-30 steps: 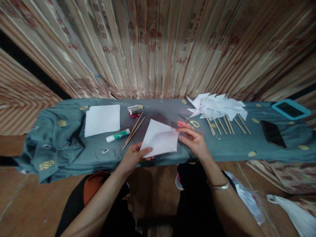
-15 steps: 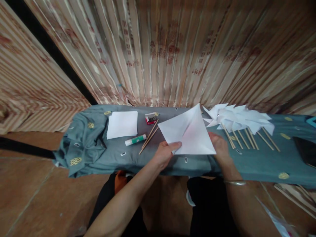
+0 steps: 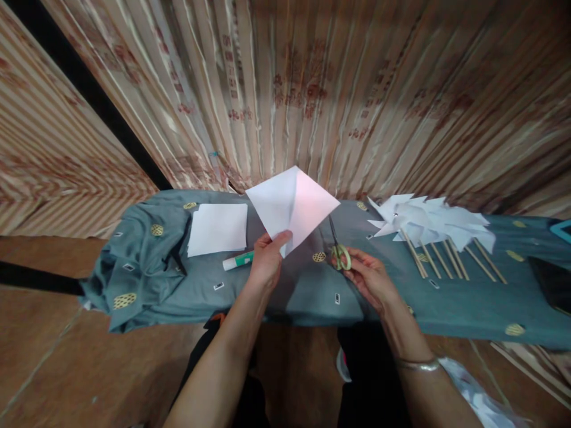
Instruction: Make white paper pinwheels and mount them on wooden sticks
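On the grey-green patterned cloth that covers the low table, a small neat stack of square white paper sheets lies furthest left; I cannot count the sheets in it. Just right of it lies one white glue stick with a green label, its far end hidden behind my left hand. That hand pinches the lower corner of one creased square sheet of white paper between thumb and fingers, holding it up off the cloth on its point like a diamond, above the middle of the table. The sheet shows fold lines crossing it, and it hides whatever lies on the cloth behind it. My right hand is just right of it, fingers curled onto the yellow-green handles of one pair of small scissors; their dark blades point away from me towards the sheet's right corner, and I cannot tell whether the blades are parted or whether the scissors are lifted off the cloth. Further right lies a heap of white paper pinwheels on thin wooden sticks; I count about seven sticks, but the paper heads overlap too much to count. At the far right edge a dark flat object is cut off.
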A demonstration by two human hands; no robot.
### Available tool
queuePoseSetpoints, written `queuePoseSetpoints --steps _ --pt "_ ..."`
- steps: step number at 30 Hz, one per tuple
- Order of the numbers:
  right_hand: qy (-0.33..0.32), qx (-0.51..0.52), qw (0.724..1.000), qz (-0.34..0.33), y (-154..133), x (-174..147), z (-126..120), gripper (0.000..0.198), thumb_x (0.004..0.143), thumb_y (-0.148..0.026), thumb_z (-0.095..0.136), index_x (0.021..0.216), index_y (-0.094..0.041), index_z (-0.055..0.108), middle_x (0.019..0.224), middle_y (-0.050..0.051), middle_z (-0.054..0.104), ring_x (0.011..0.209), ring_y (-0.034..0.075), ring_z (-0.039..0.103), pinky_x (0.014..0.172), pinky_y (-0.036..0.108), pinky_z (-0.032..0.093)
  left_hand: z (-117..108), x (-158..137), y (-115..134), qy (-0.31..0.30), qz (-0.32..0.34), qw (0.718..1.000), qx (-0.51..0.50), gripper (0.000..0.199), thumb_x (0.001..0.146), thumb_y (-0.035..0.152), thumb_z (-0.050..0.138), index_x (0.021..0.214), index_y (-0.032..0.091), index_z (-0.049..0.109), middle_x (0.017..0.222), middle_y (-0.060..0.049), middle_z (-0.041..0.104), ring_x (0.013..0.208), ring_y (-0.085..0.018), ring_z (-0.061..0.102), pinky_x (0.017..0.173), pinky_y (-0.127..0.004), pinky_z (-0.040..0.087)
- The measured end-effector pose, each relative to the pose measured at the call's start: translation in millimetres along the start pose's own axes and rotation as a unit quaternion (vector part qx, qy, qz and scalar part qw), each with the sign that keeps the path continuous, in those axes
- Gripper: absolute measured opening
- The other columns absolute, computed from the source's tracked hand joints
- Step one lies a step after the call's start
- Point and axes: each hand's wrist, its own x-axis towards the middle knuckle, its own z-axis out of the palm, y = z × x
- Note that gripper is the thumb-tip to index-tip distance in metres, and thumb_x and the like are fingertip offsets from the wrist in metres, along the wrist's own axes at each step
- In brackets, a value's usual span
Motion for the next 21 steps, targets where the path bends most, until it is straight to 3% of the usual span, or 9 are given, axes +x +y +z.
queuePoseSetpoints --steps 2,5,10,16,21 --pt "-0.024 0.109 0.993 0.022 1 -7 14 0.041 0.057 -0.041 0.084 0.09 -0.021 0.07 0.079 0.004 0.074 0.067 0.018 0.068 0.059 0.03 0.054 -2 1 5 0.001 0.003 1.0 -0.007 0.031 0.046 0.023 0.086 0.072 0.015 0.072 0.071 -0.002 0.075 0.079 -0.02 0.07 0.084 -0.032 0.051" --pt "-0.058 0.132 0.988 0.056 3 -19 28 0.042 0.056 -0.042 0.087 0.089 -0.02 0.072 0.081 0.005 0.073 0.067 0.016 0.065 0.063 0.029 0.053 -3 1 9 -0.003 0.006 1.0 -0.017 0.031 0.046 0.021 0.086 0.073 0.013 0.072 0.074 -0.004 0.075 0.086 -0.023 0.071 0.09 -0.036 0.05" --pt "-0.119 0.06 0.99 0.042 11 -37 40 0.046 0.068 -0.051 0.078 0.101 -0.021 0.072 0.078 0.004 0.069 0.064 0.013 0.058 0.053 0.024 0.043 1 5 10 0.013 0.036 0.999 -0.025 0.03 0.049 0.022 0.086 0.074 0.013 0.072 0.076 -0.004 0.076 0.086 -0.022 0.071 0.089 -0.035 0.051" --pt "-0.165 -0.11 0.979 -0.045 20 -50 47 0.051 0.076 -0.046 0.07 0.122 -0.027 0.063 0.098 0.004 0.069 0.078 0.016 0.06 0.072 0.031 0.049 1 12 2 0.025 0.071 0.997 0.031 0.03 0.052 0.029 0.086 0.072 0.013 0.07 0.075 -0.004 0.074 0.075 -0.02 0.069 0.075 -0.031 0.051" --pt "-0.191 -0.102 0.976 -0.03 16 -50 49 0.05 0.078 -0.05 0.065 0.121 -0.025 0.064 0.094 0.004 0.069 0.076 0.016 0.06 0.069 0.03 0.048 -1 14 -6 0.037 0.092 0.992 0.074 0.026 0.054 0.03 0.084 0.068 0.014 0.069 0.069 -0.002 0.071 0.064 -0.015 0.063 0.065 -0.027 0.048"
